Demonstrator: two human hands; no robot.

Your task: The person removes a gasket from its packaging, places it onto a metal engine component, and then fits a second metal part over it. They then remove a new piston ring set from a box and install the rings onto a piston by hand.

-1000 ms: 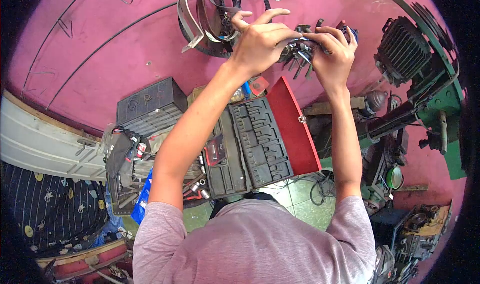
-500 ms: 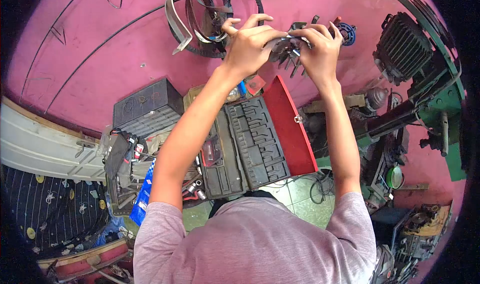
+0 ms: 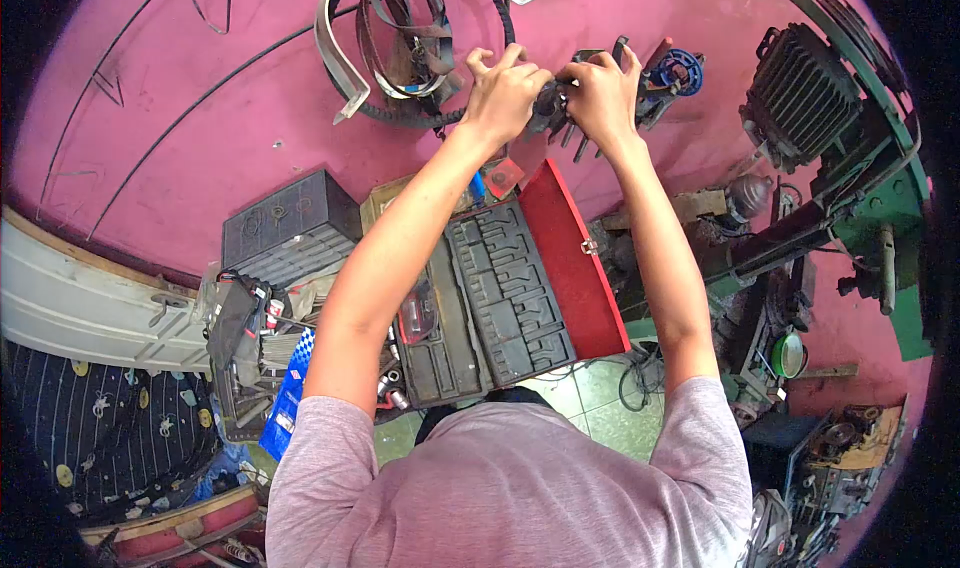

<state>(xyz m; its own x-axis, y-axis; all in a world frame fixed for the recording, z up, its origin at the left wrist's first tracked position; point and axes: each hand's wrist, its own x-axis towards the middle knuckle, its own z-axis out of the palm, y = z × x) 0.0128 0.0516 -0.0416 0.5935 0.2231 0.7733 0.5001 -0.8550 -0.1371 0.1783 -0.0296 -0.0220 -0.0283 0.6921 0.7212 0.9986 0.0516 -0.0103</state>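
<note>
Both arms reach up toward the pink wall. My left hand [image 3: 503, 100] has its fingers bent and pinched at the left side of a small dark part [image 3: 546, 110], whose kind I cannot make out. Close on the right, my right hand [image 3: 602, 98] curls its fingers at the other side of that part. Behind the right hand, dark tools [image 3: 590, 144] hang on the wall, with a blue wheel-shaped thing [image 3: 678, 72] beside them. Belts and hoops [image 3: 410, 28] hang to the left of my left hand.
Below my arms lies an open red toolbox [image 3: 585, 268] with a dark moulded insert [image 3: 512, 288]. A dark drawer cabinet [image 3: 290, 213] stands left of it. On the right is a green machine with a finned motor [image 3: 803, 93]. A blue checkered box [image 3: 290, 393] sits lower left.
Both hands have shifted a little left and down, staying close together. The view has tilted slightly, and the dark part between the fingers shows more fully.
</note>
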